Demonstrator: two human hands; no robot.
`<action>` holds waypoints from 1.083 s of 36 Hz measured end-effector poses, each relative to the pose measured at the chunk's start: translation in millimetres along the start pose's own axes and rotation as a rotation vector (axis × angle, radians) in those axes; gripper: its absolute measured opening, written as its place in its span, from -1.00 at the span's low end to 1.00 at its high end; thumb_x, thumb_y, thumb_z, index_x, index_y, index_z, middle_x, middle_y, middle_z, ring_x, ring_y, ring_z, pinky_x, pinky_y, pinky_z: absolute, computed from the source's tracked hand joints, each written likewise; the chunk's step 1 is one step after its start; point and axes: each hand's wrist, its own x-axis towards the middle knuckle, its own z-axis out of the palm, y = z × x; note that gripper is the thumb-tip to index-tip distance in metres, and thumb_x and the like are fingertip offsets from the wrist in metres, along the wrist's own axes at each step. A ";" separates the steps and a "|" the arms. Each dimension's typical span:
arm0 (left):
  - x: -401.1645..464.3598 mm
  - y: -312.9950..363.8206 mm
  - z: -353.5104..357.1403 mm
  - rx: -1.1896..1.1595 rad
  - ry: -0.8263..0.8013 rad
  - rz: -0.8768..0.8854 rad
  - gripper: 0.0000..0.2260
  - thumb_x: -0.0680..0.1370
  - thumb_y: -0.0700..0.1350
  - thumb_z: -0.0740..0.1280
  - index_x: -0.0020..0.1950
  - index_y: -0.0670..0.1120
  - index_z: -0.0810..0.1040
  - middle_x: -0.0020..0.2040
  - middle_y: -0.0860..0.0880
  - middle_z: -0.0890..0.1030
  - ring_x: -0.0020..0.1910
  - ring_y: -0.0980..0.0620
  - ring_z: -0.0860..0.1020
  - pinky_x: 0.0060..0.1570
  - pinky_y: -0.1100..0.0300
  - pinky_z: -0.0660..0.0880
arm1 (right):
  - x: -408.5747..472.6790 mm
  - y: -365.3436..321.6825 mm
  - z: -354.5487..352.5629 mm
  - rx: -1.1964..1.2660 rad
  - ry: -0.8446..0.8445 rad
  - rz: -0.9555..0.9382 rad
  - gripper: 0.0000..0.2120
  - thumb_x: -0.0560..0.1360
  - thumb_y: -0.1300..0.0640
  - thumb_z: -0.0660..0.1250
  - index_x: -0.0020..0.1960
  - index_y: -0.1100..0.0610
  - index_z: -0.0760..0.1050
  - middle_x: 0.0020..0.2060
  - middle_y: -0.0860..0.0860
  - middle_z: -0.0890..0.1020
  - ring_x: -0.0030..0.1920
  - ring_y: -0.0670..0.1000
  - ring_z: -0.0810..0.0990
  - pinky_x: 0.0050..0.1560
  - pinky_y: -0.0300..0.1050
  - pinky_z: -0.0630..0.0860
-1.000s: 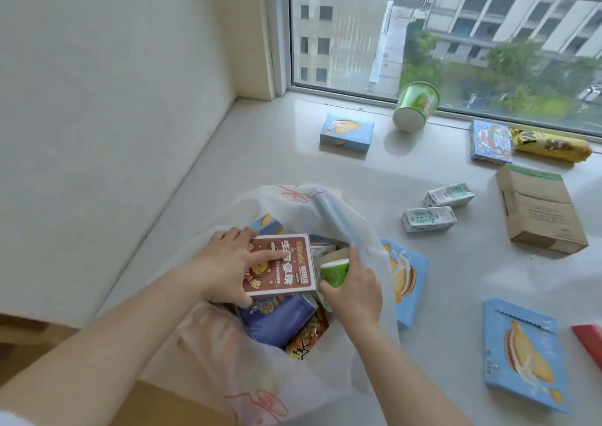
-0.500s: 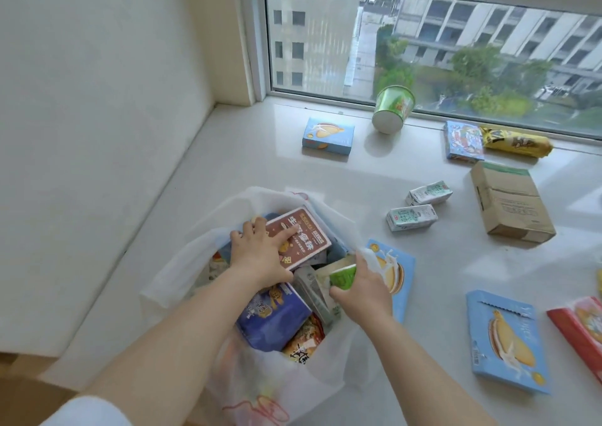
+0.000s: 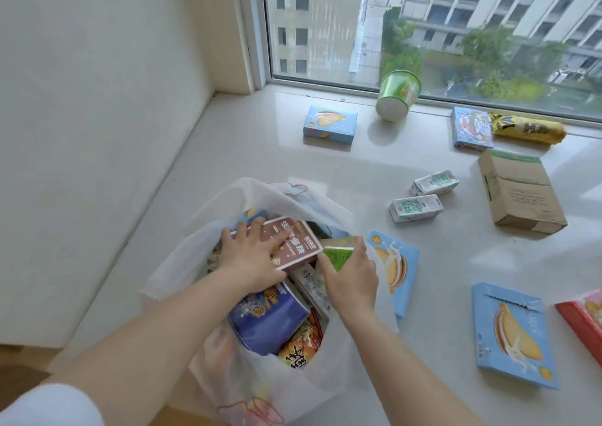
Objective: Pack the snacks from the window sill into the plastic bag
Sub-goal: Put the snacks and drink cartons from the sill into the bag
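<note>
A white plastic bag point(image 3: 176, 262) lies open at the near edge of the window sill point(image 3: 247, 151), holding several snacks. My left hand point(image 3: 250, 259) presses on a brown box point(image 3: 298, 244) at the top of the bag's contents. My right hand point(image 3: 350, 275) grips a small green-and-white box point(image 3: 337, 256) just inside the bag's right side. Below them lie a dark blue packet point(image 3: 267, 319) and an orange packet point(image 3: 301, 344). Loose on the sill are a light blue box point(image 3: 399, 269) touching the bag, another point(image 3: 513, 334) at the right, and a third point(image 3: 330, 124) far back.
A green cup point(image 3: 397, 94) lies tipped against the window frame. Two small milk cartons point(image 3: 415, 209) sit mid-sill beside a brown cardboard box point(image 3: 521, 191). A colourful box point(image 3: 470, 127) and yellow packet point(image 3: 527, 129) lie at the back right, a red packet point(image 3: 583, 321) at the right edge. A wall borders the left.
My left hand has pushed the brown box further back and down into the bag. My right hand with the green box has stayed by the bag's right side.
</note>
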 end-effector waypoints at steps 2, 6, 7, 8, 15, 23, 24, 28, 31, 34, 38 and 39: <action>1.0 1.7 9.0 -0.027 0.067 -0.021 -0.28 0.41 0.38 0.15 0.48 0.33 -0.11 0.53 -0.03 -0.03 0.48 -0.11 -0.01 0.35 -0.19 0.01 | -6.8 -2.4 13.4 0.046 -0.012 -0.016 -0.25 0.53 -0.17 0.21 0.53 0.16 -0.02 0.34 0.14 0.39 0.31 0.15 0.33 0.30 0.05 0.28; 0.4 -0.5 16.6 -0.103 0.125 -0.050 -0.28 0.39 0.38 0.15 0.48 0.32 -0.07 0.52 0.01 0.02 0.47 -0.05 0.00 0.37 -0.17 0.01 | -12.7 1.5 39.7 -0.114 -0.165 -0.053 -0.27 0.58 -0.17 0.08 0.54 0.17 -0.17 0.38 0.18 0.30 0.37 0.16 0.29 0.38 0.01 0.22; 0.5 -0.2 17.1 -0.112 0.135 -0.056 -0.28 0.38 0.39 0.15 0.48 0.32 -0.06 0.52 0.01 0.02 0.47 -0.05 0.00 0.36 -0.17 0.01 | -10.3 0.6 41.6 -0.164 -0.177 -0.056 -0.28 0.58 -0.17 0.06 0.54 0.18 -0.17 0.37 0.18 0.31 0.37 0.16 0.29 0.37 0.00 0.21; 0.9 0.4 17.0 -0.115 0.138 -0.059 -0.28 0.38 0.39 0.14 0.48 0.32 -0.06 0.52 0.01 0.03 0.47 -0.05 0.00 0.36 -0.18 0.01 | -8.0 -0.4 41.9 -0.199 -0.186 -0.062 -0.28 0.59 -0.17 0.04 0.54 0.19 -0.16 0.36 0.19 0.32 0.36 0.16 0.29 0.37 0.00 0.21; -5.7 1.7 13.7 -0.112 0.180 0.016 -0.31 0.42 0.40 0.06 0.51 0.24 -0.01 0.52 -0.05 0.04 0.49 -0.09 0.00 0.42 -0.17 -0.06 | -15.3 19.5 14.8 -0.144 -0.111 -0.169 -0.46 0.60 -0.08 -0.06 0.53 0.10 0.08 0.30 0.13 0.41 0.26 0.15 0.36 0.25 0.03 0.29; -19.2 30.8 13.0 -0.173 0.318 0.110 -0.30 0.42 0.29 -0.24 0.45 0.10 0.26 0.49 -0.01 0.19 0.49 -0.05 0.09 0.45 -0.12 -0.09 | -18.5 68.2 -4.4 -0.150 -0.146 0.288 -0.49 0.42 -0.20 0.29 0.23 0.10 0.45 0.19 0.10 0.45 0.26 0.16 0.34 0.18 -0.04 0.35; -20.2 36.0 11.8 -0.191 0.326 0.117 -0.28 0.39 0.29 -0.26 0.44 0.09 0.28 0.49 -0.01 0.21 0.48 -0.06 0.10 0.44 -0.11 -0.07 | -16.9 66.8 -2.3 -0.095 -0.248 0.306 -0.65 0.40 -0.18 0.30 -0.01 0.07 0.53 0.01 0.09 0.52 0.18 0.15 0.41 0.07 -0.06 0.39; -26.5 49.6 6.9 -0.204 0.361 0.143 -0.35 0.45 0.28 -0.18 0.39 0.07 0.36 0.45 -0.03 0.27 0.46 -0.08 0.14 0.45 -0.09 -0.05 | -15.0 65.3 8.7 0.130 -0.352 0.280 -0.71 0.50 0.09 0.26 -0.34 0.13 0.29 -0.35 0.03 0.41 -0.15 0.07 0.41 -0.26 -0.13 0.27; -27.1 51.5 6.3 -0.221 0.315 0.145 -0.58 0.59 0.19 0.04 0.41 0.10 0.32 0.47 0.01 0.22 0.49 -0.04 0.07 0.46 -0.08 -0.14 | -17.8 63.9 2.2 0.281 -0.236 0.290 -0.74 0.59 0.13 0.13 -0.27 0.15 0.26 -0.26 0.05 0.40 -0.15 0.07 0.36 -0.30 -0.11 0.23; -25.8 53.2 1.7 -0.232 0.313 0.160 -0.61 0.60 0.15 0.07 0.42 0.10 0.30 0.48 0.03 0.24 0.48 -0.03 0.08 0.46 -0.11 -0.12 | -21.8 51.7 -18.0 0.418 -0.097 0.263 -0.70 0.64 0.14 0.01 -0.24 0.18 0.27 -0.30 0.01 0.34 -0.15 0.06 0.33 -0.22 -0.10 0.19; -21.4 59.0 -6.0 -0.246 0.326 0.159 -0.60 0.61 0.12 0.07 0.43 0.09 0.28 0.45 0.02 0.27 0.47 -0.02 0.13 0.46 -0.10 -0.06 | -20.6 37.2 -44.4 0.583 0.144 0.164 -0.73 0.64 0.14 0.05 -0.09 0.28 0.41 -0.27 0.03 0.39 -0.18 0.05 0.34 -0.27 -0.13 0.12; -20.2 60.6 -8.0 -0.255 0.336 0.160 -0.60 0.61 0.11 0.07 0.44 0.09 0.27 0.45 0.02 0.28 0.46 -0.01 0.14 0.46 -0.09 -0.05 | -18.2 38.6 -46.1 0.601 0.157 0.168 -0.73 0.64 0.14 0.07 -0.13 0.26 0.39 -0.31 0.02 0.38 -0.21 0.04 0.34 -0.29 -0.11 0.11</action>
